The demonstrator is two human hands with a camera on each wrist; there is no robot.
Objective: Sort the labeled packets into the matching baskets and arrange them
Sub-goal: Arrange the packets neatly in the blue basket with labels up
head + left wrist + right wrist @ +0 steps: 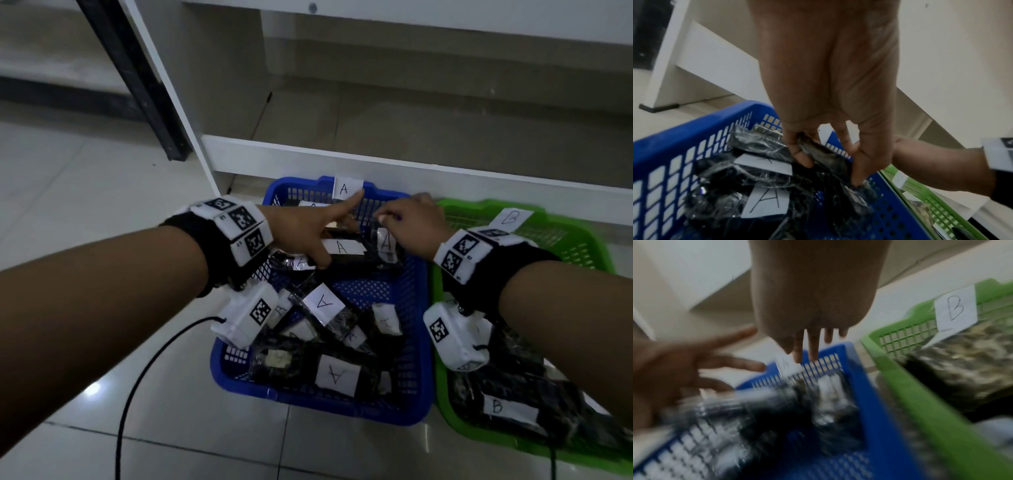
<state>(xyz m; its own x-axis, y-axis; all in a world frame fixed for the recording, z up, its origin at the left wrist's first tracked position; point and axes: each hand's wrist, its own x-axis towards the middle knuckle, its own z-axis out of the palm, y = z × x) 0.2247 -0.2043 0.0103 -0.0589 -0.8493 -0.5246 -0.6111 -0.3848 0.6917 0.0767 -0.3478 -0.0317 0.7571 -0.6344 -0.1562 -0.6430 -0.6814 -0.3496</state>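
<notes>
A blue basket (422,342) tagged A (344,188) holds several dark plastic packets with A labels. To its right a green basket (459,209) tagged B (510,217) holds packets labelled B (496,407). My left hand (308,233) is over the far end of the blue basket, index finger stretched out. Its thumb and a finger pinch a dark packet (818,151). My right hand (407,222) is at the far right corner of the blue basket. Its fingertips pinch the top of an upright A packet (387,241). The right wrist view is blurred.
Both baskets stand on a tiled floor (85,205) against the low white rail of a shelf unit (376,164). A black post (137,78) leans at the back left. A black cable (137,377) trails from my left wrist over the floor.
</notes>
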